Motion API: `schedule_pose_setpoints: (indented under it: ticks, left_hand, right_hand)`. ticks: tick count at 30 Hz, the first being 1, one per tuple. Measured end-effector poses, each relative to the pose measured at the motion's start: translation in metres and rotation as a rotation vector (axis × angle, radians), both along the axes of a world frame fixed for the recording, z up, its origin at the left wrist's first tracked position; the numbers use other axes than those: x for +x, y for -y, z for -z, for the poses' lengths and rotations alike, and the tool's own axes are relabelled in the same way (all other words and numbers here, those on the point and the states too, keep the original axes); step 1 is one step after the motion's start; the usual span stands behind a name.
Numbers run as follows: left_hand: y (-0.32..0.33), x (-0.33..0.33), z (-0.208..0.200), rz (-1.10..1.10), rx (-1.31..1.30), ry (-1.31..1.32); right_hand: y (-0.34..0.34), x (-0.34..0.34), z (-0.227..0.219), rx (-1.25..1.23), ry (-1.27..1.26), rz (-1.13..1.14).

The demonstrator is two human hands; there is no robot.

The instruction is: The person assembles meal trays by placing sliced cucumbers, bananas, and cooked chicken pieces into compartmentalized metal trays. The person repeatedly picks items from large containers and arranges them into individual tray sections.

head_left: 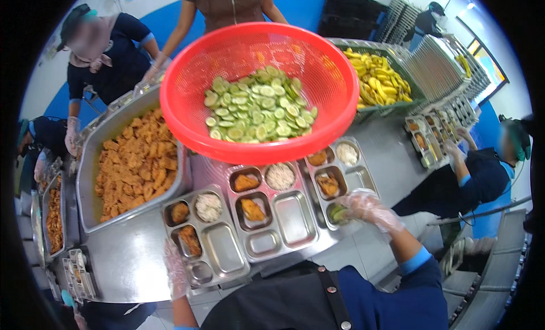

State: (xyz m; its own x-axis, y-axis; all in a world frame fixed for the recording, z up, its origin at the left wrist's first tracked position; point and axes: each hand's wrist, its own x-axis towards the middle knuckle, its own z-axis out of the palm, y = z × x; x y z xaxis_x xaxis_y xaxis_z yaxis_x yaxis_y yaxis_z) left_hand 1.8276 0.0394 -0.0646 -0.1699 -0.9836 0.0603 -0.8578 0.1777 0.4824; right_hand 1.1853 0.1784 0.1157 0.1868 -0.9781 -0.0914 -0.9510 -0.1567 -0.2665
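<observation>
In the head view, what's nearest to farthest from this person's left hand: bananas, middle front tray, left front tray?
1. Left front tray: just beside the left hand.
2. Middle front tray: next one to the right.
3. Bananas: far off, upper right.

Facing a big red basket (pixel 255 152) straight ahead, blocking the way past the middle tray (pixel 295 211). Meeting a deep metal pan (pixel 87 176) on the left. Having bare steel table (pixel 133 267) on the near side of that pan, left of the left tray (pixel 220 242), and more to the right of the right tray (pixel 359 179). Finding little room between the three trays, sitting close together. Having the right hand (pixel 370 209) in the way at the right tray's near end.
</observation>
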Motion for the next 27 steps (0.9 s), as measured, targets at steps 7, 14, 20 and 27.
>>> schedule_pose_setpoints:
  ticks: [7, 14, 20, 27]
  left_hand:
    - [-0.012, -0.042, -0.035, -0.345, 0.442, -0.952]
    - [-0.01, -0.036, -0.021, -0.219, 0.041, -0.044]
    - [-0.018, -0.027, 0.0, -0.286, 0.163, 0.043]
    - [-0.018, -0.03, 0.007, -0.218, -0.023, -0.174]
  right_hand:
    - [0.152, -0.022, -0.203, -0.234, -0.367, -0.036]
    - [0.397, -0.059, -0.108, -0.175, -0.525, -0.296]
    - [0.479, -0.094, -0.003, -0.07, -1.029, -0.339]
    - [0.514, -0.117, -0.029, 0.094, -0.231, 0.139]
